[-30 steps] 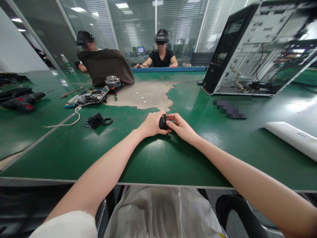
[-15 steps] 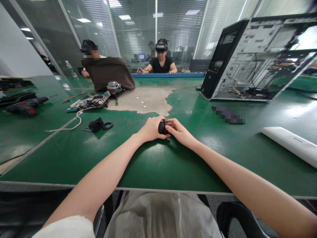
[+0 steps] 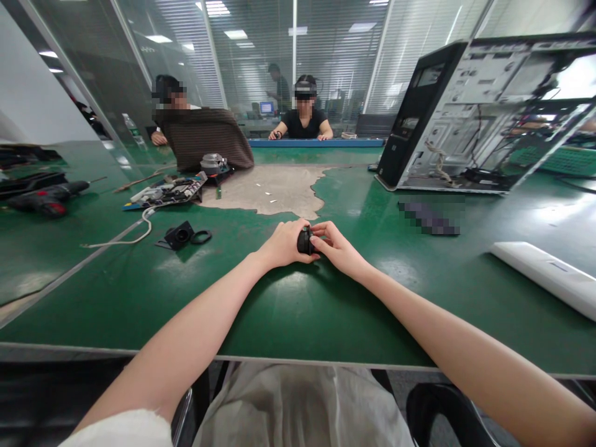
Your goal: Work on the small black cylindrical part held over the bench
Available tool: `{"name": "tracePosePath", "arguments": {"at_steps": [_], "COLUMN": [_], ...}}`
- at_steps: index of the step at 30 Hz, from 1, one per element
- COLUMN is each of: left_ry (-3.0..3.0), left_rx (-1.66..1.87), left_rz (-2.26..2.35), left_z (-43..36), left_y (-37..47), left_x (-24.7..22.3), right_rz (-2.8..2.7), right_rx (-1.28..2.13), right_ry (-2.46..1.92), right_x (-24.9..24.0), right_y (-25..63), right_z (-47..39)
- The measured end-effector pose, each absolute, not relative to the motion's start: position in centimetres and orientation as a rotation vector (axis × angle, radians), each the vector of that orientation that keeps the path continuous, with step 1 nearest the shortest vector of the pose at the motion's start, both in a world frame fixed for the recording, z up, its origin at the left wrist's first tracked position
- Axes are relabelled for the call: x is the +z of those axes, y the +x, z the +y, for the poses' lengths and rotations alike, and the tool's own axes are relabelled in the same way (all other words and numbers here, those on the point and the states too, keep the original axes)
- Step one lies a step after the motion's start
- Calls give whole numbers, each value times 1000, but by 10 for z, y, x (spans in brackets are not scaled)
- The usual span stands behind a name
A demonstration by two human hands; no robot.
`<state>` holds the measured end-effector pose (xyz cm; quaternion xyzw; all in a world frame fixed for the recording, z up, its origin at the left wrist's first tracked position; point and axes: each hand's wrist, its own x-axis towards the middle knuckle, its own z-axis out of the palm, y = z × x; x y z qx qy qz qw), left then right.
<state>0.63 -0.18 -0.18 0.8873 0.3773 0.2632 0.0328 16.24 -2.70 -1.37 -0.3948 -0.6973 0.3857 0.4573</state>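
Observation:
A small round black part (image 3: pixel 304 241) is held between my two hands, low over the green table (image 3: pixel 298 310). My left hand (image 3: pixel 285 243) wraps round its left side, thumb below and fingers above. On the other side, the fingertips and thumb of my right hand (image 3: pixel 336 246) pinch its right edge. To the left on the table lie a black square camera-like piece (image 3: pixel 180 235) and, touching or close to it, a black ring (image 3: pixel 202 237).
An open computer case (image 3: pixel 419 124) stands at the right, with a white bar-shaped device (image 3: pixel 544 273) nearer. A circuit board (image 3: pixel 165 192), a white cable (image 3: pixel 148 226) and a power drill (image 3: pixel 49 198) lie left. Two people sit across the table.
My hands and the black part have hardly moved. Across the table, the seated person's hand has shifted inward, and a standing figure behind the glass shows more clearly.

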Motion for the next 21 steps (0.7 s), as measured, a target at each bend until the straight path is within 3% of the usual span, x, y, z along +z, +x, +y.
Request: {"name": "tracePosePath", "arguments": {"at_steps": [8,21], "left_ry": [2753,2765], "left_rx": [818,829], "left_rz": [1153,1147], "left_z": [-1,-1], "left_y": [6,5], "left_x": [-3,-2], "right_rz": [-1715,-1705], "right_rx": [1110,1026], "right_ry": [-868,-959], "right_x": [-5,-9], "right_y": [164,164], "right_z": [-36,-30]}}
